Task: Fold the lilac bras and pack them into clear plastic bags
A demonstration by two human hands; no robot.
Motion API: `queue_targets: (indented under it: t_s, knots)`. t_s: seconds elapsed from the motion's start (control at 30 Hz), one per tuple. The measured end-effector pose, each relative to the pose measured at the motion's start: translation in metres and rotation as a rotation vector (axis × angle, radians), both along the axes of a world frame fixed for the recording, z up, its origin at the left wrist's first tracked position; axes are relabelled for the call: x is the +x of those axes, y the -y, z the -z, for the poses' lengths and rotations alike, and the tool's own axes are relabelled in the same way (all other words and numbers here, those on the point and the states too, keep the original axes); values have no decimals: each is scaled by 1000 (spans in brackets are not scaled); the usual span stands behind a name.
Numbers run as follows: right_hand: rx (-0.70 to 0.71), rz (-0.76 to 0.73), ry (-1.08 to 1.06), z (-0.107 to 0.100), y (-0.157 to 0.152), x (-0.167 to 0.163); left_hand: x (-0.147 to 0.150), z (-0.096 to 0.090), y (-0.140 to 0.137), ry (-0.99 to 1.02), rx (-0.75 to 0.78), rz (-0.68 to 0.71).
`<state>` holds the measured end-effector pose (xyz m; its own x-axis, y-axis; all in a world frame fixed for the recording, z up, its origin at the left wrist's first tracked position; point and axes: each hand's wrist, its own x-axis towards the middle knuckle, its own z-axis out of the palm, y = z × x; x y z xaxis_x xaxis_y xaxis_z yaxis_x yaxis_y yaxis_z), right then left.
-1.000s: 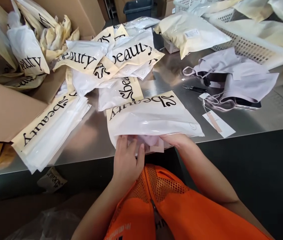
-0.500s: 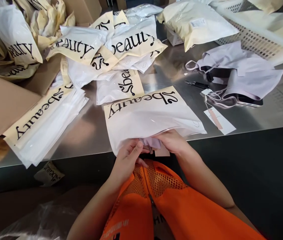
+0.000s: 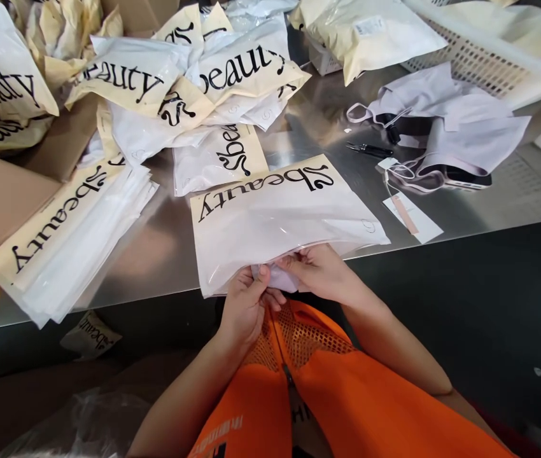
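Note:
A plastic garment bag (image 3: 270, 219) with black "Sbeauty" lettering lies at the table's front edge, its mouth toward me. A lilac garment (image 3: 280, 278) sticks out of that mouth. My left hand (image 3: 246, 292) pinches the garment between thumb and fingers at the bag's opening. My right hand (image 3: 321, 270) grips the garment's other side, its fingertips partly under the bag's edge. How much of the garment lies inside cannot be made out. Right of the bag, a white hang tag (image 3: 414, 219) is tied to another lilac garment (image 3: 466, 140).
On the steel table (image 3: 156, 254), stacked flat bags (image 3: 74, 242) lie left, filled bags (image 3: 232, 76) behind. A cardboard box (image 3: 7, 197) stands far left, a white basket (image 3: 499, 79) back right. Black thread snips (image 3: 370, 150) lie near the second garment. A small bag (image 3: 90, 336) sits below the edge.
The lilac garment's hanging end and a white tag below it no longer show at the bag's mouth. My right hand has shifted slightly left. The whole view has shifted a little.

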<state>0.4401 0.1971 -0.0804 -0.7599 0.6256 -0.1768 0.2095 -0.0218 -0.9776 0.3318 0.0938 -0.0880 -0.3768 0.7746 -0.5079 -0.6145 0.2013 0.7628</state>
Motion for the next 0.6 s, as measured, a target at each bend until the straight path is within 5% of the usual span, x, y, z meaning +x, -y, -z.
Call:
queue_targets:
  t_s: [0.13,0.33,0.47,0.6]
  knots:
    - [473,115,263,0,-2,2,6,7,10,-92,28,-33]
    - [697,221,272,10,-6,4,8,10,26,-132,-28,-64]
    - [616,211,168,12,-5,9,10,15,28,-122,-37,-55]
    - [284,-13,-17,6,-4,16,15,19,27,-108,-27,-27]
